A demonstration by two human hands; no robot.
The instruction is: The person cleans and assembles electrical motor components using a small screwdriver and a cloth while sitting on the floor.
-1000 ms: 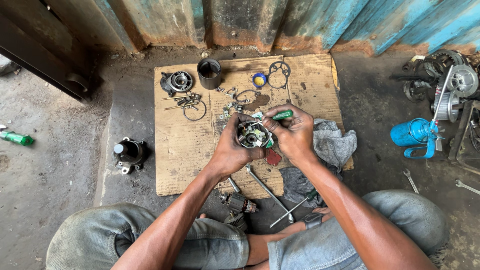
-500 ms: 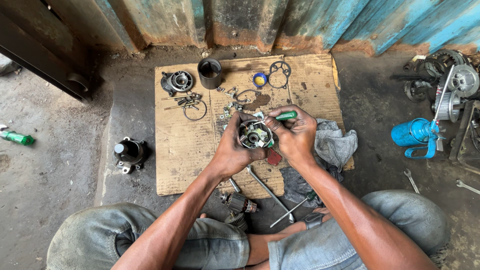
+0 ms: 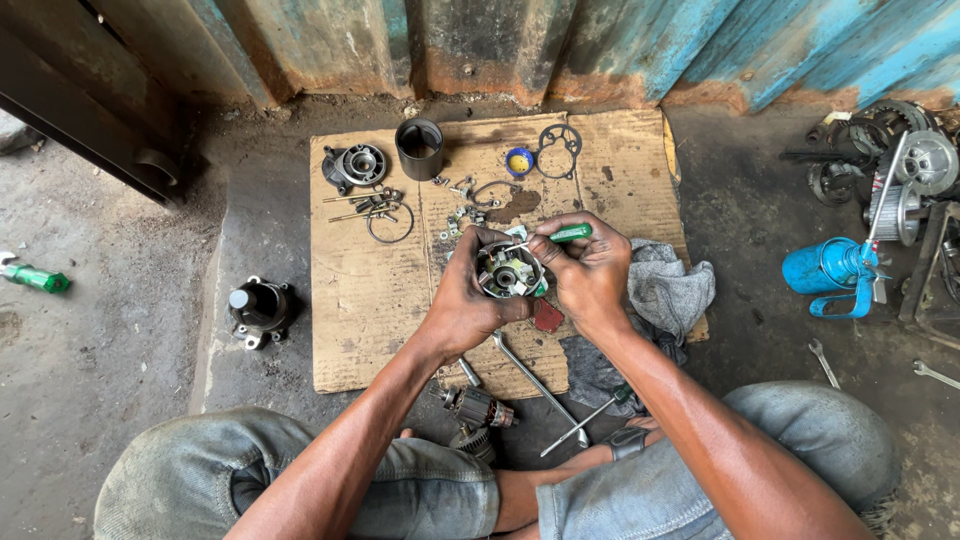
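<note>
Far left: a green-handled tool (image 3: 32, 277) lies alone on the concrete floor, well apart from the work.
Left of the cardboard: a dark round housing (image 3: 259, 308) stands on the floor just beside the cardboard sheet (image 3: 370, 330).
Upper left of the cardboard: a grey end cover (image 3: 356, 164), a black cylinder (image 3: 419, 148), long bolts and a wire ring (image 3: 389, 222).
Left hand (image 3: 462, 305): closed around the round motor part (image 3: 509, 271), cupping it from below and from its left, open face turned up to the camera.
Motor part: centre of the frame, held above the cardboard between the two hands.
Right hand (image 3: 590, 275): closed on a green-handled screwdriver (image 3: 560, 236), just right of the part.
Key relation: the screwdriver's long axis runs from right to left, its tip at the part's upper edge; the right hand is the nearer to that spot.
Lower centre: a wrench (image 3: 535, 385) and an armature (image 3: 478, 408) near the knees.
Right: a grey rag (image 3: 668, 290), then a blue can (image 3: 828, 268).
</note>
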